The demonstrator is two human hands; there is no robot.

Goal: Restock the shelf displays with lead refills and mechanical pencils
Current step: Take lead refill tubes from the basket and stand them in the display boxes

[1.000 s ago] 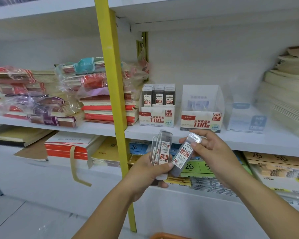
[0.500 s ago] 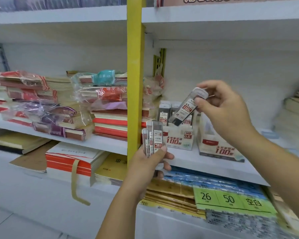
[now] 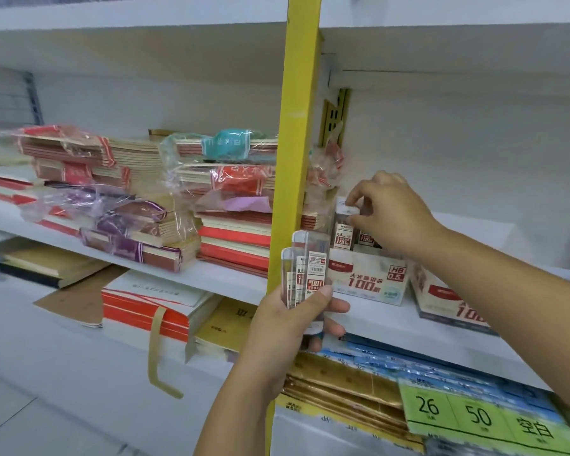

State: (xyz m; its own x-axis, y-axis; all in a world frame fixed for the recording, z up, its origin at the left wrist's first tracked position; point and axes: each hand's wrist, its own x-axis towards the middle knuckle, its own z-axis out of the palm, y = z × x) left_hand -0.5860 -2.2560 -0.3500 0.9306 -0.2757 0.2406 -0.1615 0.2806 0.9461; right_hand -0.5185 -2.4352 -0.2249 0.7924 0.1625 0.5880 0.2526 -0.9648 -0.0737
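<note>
My left hand (image 3: 288, 324) grips a bunch of clear lead refill cases (image 3: 305, 271) with red and white labels, held upright in front of the yellow post. My right hand (image 3: 387, 212) reaches onto the middle shelf and pinches the white cap of one lead refill case (image 3: 343, 225). That case stands upright in the white HB 0.5 display box (image 3: 367, 279), at its left end, beside another case (image 3: 366, 238). A second display box (image 3: 445, 297) stands to the right, partly hidden by my right forearm.
A yellow upright post (image 3: 293, 159) splits the shelving. Left of it lie stacks of wrapped notebooks (image 3: 119, 199) on the white middle shelf (image 3: 231, 278). Below are more notebooks (image 3: 145, 307), gold and blue packs (image 3: 359, 376) and a green price label (image 3: 474, 416).
My right hand carried one case from in front of me up to the HB 0.5 box and set it upright inside. The view moved closer and shifted left. The left hand kept its bunch.
</note>
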